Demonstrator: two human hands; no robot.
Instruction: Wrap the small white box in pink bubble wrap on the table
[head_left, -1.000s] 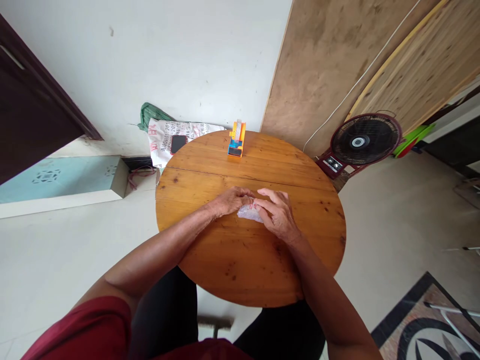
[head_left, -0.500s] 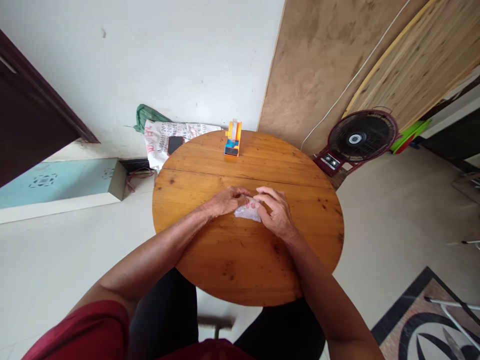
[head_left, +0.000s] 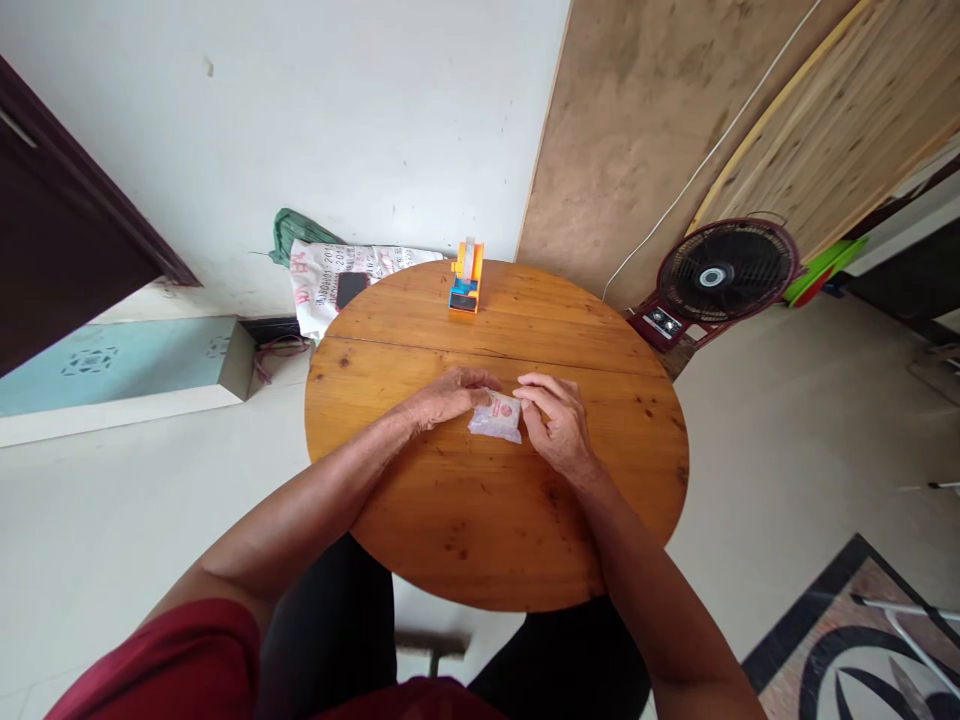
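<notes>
A small white packet with red print (head_left: pixel 505 408) lies on the round wooden table in front of me, with clear, crinkled plastic wrap (head_left: pixel 493 428) along its near side. My left hand (head_left: pixel 454 396) is at its left end, thumb on the upper left corner and fingers bent over the far edge. At the right end, my right hand (head_left: pixel 555 418) has its thumb and curled fingers at the packet's upper right corner. The fingers partly hide the far edge, so the exact grip there is hard to see.
An orange and blue tape dispenser (head_left: pixel 466 278) stands at the table's (head_left: pixel 465 530) far edge. Beyond the left rim are a printed white sack (head_left: pixel 315 275) and a dark flat object (head_left: pixel 352 290). A dark red fan (head_left: pixel 720 275) stands right of the table.
Both hands have drawn slightly apart across the packet, and its printed top shows more fully now. The fingers have lifted off its face toward the corners. The packet stays in place.
</notes>
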